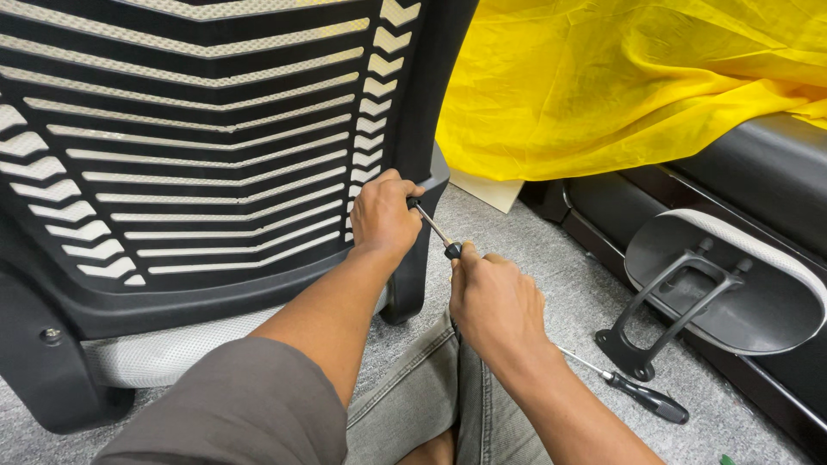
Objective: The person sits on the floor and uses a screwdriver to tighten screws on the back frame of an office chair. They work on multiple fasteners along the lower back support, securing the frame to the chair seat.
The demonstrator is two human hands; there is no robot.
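The left hand (383, 215) presses against the right edge of a black chair back (198, 155) with pale ribbed mesh, fingers curled around the tip end of a screwdriver (435, 228) where it meets the frame. The right hand (495, 301) sits just below and to the right, closed around the screwdriver's handle, so the metal shaft runs slanting between the two hands. Both hands are clamped on this one tool.

The chair back stands on a grey carpet floor (560, 267), filling the left half of the view, with a screw head showing on its lower left frame. The person's knee in grey jeans (413, 396) lies under the forearms. A second screwdriver (633, 392) with a black handle lies on the carpet near the right wrist. Just beside it rests a headrest piece (732, 284) with a black bracket, leaning on a black base. A yellow cloth (629, 77) drapes over the top right corner.
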